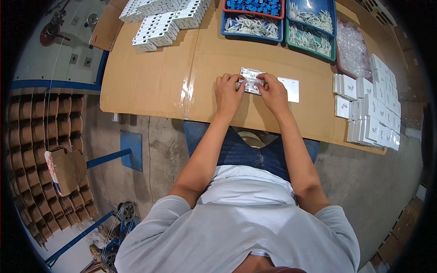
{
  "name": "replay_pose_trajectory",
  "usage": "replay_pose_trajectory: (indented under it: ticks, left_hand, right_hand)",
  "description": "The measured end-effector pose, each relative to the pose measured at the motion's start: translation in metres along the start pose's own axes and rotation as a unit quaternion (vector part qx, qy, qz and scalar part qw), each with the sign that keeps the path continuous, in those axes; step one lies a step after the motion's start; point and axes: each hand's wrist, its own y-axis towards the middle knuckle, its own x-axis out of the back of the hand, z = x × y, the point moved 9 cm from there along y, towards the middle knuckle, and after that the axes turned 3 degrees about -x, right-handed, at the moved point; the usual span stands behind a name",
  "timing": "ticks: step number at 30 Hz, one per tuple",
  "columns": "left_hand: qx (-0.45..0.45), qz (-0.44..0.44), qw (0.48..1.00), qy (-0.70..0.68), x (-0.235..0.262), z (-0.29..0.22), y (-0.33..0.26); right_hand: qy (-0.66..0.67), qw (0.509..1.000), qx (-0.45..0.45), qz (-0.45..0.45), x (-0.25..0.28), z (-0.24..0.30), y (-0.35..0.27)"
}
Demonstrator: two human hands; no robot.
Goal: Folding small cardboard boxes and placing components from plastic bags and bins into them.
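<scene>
Above the cardboard-covered tabletop's near part, I hold an open white plastic housing (pixel 248 73) between both hands. My left hand (pixel 229 93) grips its left side, with thumb and fingers closed at the edge. My right hand (pixel 274 92) is closed on the right side, its fingertips pressing near the middle. Something clear and shiny lies across the housing between my fingertips; its kind is too small to tell. Just right of my right hand, a flat white cover plate (pixel 292 87) lies on the cardboard.
Stacked white boxy units (pixel 157 29) stand at the far left. Trays at the back hold blue parts (pixel 255 6), thin white pieces (pixel 251 27) and clear plastic pieces (pixel 353 50). White packs (pixel 371 109) are piled along the right edge. Cardboard dividers (pixel 41 136) stand left of the table.
</scene>
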Motion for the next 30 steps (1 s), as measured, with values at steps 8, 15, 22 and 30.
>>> replay_pose_trajectory:
  ticks: [8,15,22,30]
  left_hand:
    - [-0.016,0.009,1.000,0.021,-0.005,0.003,-0.004]
    - [-0.033,0.028,0.999,-0.011,-0.002,-0.001,-0.008]
    - [-0.069,0.032,0.997,-0.005,-0.005,-0.004,-0.010]
    - [-0.068,0.085,0.994,-0.010,-0.002,-0.010,-0.011]
  right_hand:
    - [-0.008,1.000,0.019,0.012,0.000,-0.002,0.000]
    - [-0.074,0.996,0.037,0.037,-0.001,0.004,-0.003]
    - [-0.098,0.993,0.015,0.062,-0.001,0.003,-0.004]
    - [-0.154,0.988,0.027,0.011,0.008,0.008,-0.007]
